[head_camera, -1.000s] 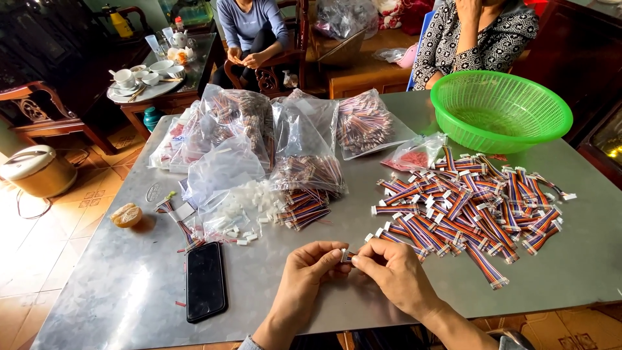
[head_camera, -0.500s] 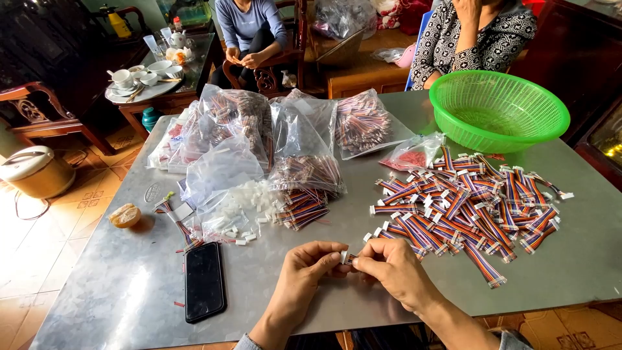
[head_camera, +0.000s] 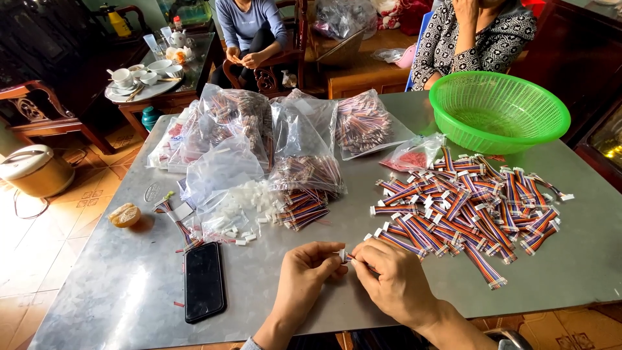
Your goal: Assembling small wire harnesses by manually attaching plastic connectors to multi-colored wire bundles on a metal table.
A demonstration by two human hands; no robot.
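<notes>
My left hand (head_camera: 309,273) and my right hand (head_camera: 392,280) meet at the near edge of the grey metal table (head_camera: 116,285). Together they pinch a short multicoloured ribbon cable (head_camera: 353,258); the left fingertips grip its small white plug end, the right fingers hold the wires. A big pile of the same cables with white connectors (head_camera: 470,207) lies just beyond my right hand. A heap of loose white plugs (head_camera: 243,207) spills from a clear bag further left.
A black phone (head_camera: 204,280) lies left of my hands. Several clear bags of cables (head_camera: 259,139) fill the table's middle. A green plastic basket (head_camera: 499,110) stands far right. Two people sit beyond the table. A tea set (head_camera: 139,78) rests on a side table.
Both hands stay in the same spot on the cable; only small finger movements show. Nothing on the table has shifted.
</notes>
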